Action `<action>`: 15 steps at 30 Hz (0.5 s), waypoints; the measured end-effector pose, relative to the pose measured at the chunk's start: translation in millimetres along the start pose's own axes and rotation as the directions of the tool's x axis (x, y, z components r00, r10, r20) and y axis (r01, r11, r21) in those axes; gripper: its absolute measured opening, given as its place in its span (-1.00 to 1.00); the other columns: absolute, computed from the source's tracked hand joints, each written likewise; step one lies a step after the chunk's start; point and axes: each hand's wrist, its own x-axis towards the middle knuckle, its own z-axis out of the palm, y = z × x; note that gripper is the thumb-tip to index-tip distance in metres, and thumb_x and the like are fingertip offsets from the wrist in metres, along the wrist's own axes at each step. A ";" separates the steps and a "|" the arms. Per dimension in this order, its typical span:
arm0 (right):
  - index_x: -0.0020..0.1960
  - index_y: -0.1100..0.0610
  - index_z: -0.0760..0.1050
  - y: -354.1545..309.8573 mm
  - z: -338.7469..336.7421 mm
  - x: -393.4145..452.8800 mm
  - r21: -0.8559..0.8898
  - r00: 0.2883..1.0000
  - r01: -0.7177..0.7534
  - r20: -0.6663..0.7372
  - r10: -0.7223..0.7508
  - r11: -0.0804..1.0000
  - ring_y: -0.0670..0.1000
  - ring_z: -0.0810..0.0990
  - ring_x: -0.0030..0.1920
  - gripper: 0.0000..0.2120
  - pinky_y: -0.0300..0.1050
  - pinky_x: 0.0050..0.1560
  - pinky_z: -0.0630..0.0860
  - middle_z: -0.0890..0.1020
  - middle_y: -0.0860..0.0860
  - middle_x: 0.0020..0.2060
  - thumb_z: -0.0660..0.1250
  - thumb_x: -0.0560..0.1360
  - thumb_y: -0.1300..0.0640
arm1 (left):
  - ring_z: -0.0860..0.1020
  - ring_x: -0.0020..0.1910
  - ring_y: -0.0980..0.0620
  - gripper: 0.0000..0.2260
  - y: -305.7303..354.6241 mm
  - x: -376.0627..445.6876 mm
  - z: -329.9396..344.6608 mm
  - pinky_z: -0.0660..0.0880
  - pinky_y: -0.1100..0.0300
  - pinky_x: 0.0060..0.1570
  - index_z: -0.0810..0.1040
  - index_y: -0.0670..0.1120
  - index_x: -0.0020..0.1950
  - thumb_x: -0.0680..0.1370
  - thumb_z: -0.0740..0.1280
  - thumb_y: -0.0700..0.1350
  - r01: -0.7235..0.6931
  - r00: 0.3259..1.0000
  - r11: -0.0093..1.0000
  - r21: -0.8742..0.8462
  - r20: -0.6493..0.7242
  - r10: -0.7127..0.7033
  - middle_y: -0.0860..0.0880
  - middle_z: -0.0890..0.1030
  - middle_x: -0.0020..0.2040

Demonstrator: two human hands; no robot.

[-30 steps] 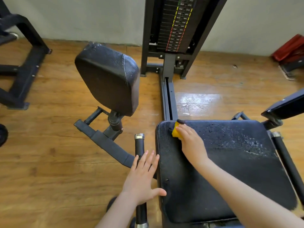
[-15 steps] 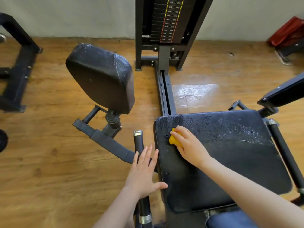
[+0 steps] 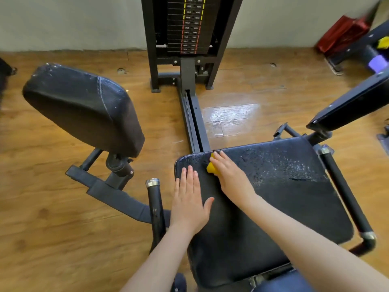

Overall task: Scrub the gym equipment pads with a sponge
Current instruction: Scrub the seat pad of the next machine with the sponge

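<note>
sponge [image 3: 211,167] under right hand [image 3: 229,175] fingers [image 3: 217,158]

- Bright, even daylight-like light, no harsh shadows.
- Glare patch on the wooden floor [image 3: 229,114], far of the seat pad [image 3: 273,207], right of centre.
- Wet speckles on the seat pad catch light at its far right.
- Wide-angle distortion: weight stack frame [image 3: 185,28] leans, edges bow.
- Motion blur at the far right corner, red item [image 3: 343,34] smeared.
- Centre sharp; hands slightly soft.
</note>
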 end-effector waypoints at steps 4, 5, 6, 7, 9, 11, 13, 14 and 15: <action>0.46 0.12 0.20 21.5 -10.6 -39.1 -0.042 0.974 0.168 0.161 -0.159 0.985 -0.07 -0.09 0.45 -0.44 -0.15 0.40 0.00 0.11 -0.05 0.47 0.18 0.51 0.41 | -0.07 0.52 -0.14 -0.30 0.3 -0.2 8.4 -0.05 -0.04 0.44 -0.07 -0.21 0.50 0.52 -0.12 0.24 0.019 0.999 0.999 0.043 -0.044 -0.018 -0.17 -0.05 0.53; 0.44 0.13 0.24 28.4 -15.8 -40.7 -0.035 0.975 0.176 0.144 -0.170 0.984 -0.07 -0.07 0.44 -0.43 -0.12 0.41 0.03 0.15 -0.04 0.46 0.19 0.48 0.44 | 0.03 0.52 -0.16 -0.29 0.5 -0.3 7.7 0.03 -0.06 0.43 0.03 -0.23 0.50 0.52 -0.06 0.23 0.018 0.999 0.999 0.051 -0.049 -0.016 -0.20 0.05 0.53; 0.42 0.16 0.29 35.8 -19.6 -37.7 -0.018 0.984 0.143 0.109 -0.140 0.990 -0.06 -0.01 0.43 -0.43 -0.06 0.42 0.11 0.22 0.00 0.45 0.21 0.45 0.47 | 0.14 0.50 -0.18 -0.29 0.0 0.6 8.3 0.11 -0.08 0.43 0.13 -0.26 0.49 0.51 -0.01 0.22 0.014 0.998 0.999 0.052 -0.057 -0.011 -0.23 0.16 0.51; 0.38 0.18 0.35 43.5 -22.6 -31.8 0.018 0.997 0.070 0.041 -0.071 0.997 -0.03 0.08 0.44 -0.44 0.00 0.41 0.22 0.29 0.04 0.43 0.22 0.43 0.49 | 0.21 0.48 -0.19 -0.29 -0.4 1.6 9.2 0.17 -0.08 0.43 0.22 -0.28 0.47 0.50 0.03 0.21 0.007 0.998 0.999 0.053 -0.061 -0.004 -0.24 0.23 0.49; 0.35 0.18 0.39 60.0 -29.7 -10.7 0.159 0.971 -0.190 -0.118 0.209 0.969 0.01 0.21 0.45 -0.54 -0.04 0.37 0.28 0.32 0.05 0.42 0.21 0.48 0.44 | 0.23 0.47 -0.19 -0.31 -0.8 1.4 11.5 0.18 -0.08 0.44 0.29 -0.28 0.44 0.50 0.06 0.20 0.004 0.999 0.997 0.074 -0.045 -0.001 -0.24 0.28 0.47; 0.31 0.17 0.41 69.6 -35.1 11.9 0.278 0.871 -0.416 -0.151 0.468 0.866 0.04 0.23 0.45 -0.66 -0.05 0.34 0.25 0.28 0.02 0.45 0.16 0.56 0.32 | 0.18 0.48 -0.18 -0.31 -1.9 1.1 12.5 0.13 -0.07 0.45 0.29 -0.28 0.44 0.50 0.06 0.20 0.002 0.999 0.996 0.088 -0.048 0.002 -0.23 0.28 0.47; 0.28 0.17 0.42 67.6 -29.5 24.4 0.257 0.829 -0.474 -0.190 0.525 0.842 0.02 0.18 0.46 -0.70 -0.07 0.34 0.22 0.29 0.04 0.44 0.14 0.57 0.29 | 0.13 0.48 -0.17 -0.31 -2.1 1.9 12.9 0.09 -0.07 0.45 0.27 -0.27 0.45 0.50 0.06 0.20 0.004 0.999 0.995 0.104 -0.046 0.000 -0.23 0.27 0.48; 0.30 0.17 0.41 61.4 -23.0 24.9 0.220 0.840 -0.459 -0.207 0.502 0.860 0.02 0.17 0.47 -0.67 -0.10 0.35 0.20 0.31 0.05 0.43 0.14 0.56 0.32 | 0.12 0.48 -0.17 -0.31 -2.2 2.2 13.2 0.08 -0.07 0.44 0.26 -0.28 0.46 0.50 0.06 0.20 0.002 0.999 0.995 0.105 -0.043 0.002 -0.23 0.26 0.48; 0.32 0.19 0.40 52.3 -15.9 21.4 0.167 0.869 -0.411 -0.224 0.440 0.896 0.03 0.19 0.47 -0.62 -0.11 0.36 0.21 0.33 0.06 0.42 0.15 0.53 0.37 | 0.11 0.48 -0.17 -0.30 -2.3 2.4 13.7 0.07 -0.06 0.42 0.25 -0.28 0.46 0.50 0.06 0.20 -0.001 0.999 0.995 0.100 -0.046 0.006 -0.24 0.25 0.48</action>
